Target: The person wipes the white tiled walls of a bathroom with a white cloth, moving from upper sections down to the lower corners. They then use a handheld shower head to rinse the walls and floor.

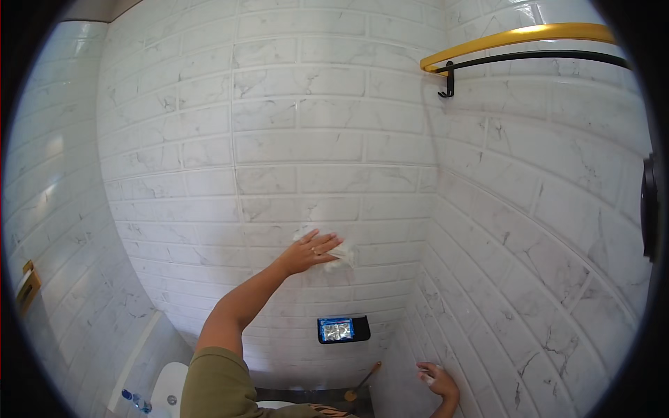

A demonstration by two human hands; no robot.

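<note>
My left hand (306, 255) is pressed to the white marbled tile wall (300, 146), fingers stretched over a thin white wipe (341, 259). The wipe lies between palm and tiles, and its crumpled edges show past the fingers. A ring is on one finger. Low at the right, my right hand (440, 382) is beside the side wall with its fingers curled. A bit of something white shows at those fingers, too small to name. Below my left hand, a blue and silver packet (337, 329) rests on a small black wall shelf (362, 329).
A gold and black towel rack (516, 42) juts from the right wall, high up. At the lower left are a white basin-like fixture (167, 400) and a clear bottle with a blue cap (139, 402). A gold-handled stick (366, 376) stands low near the corner.
</note>
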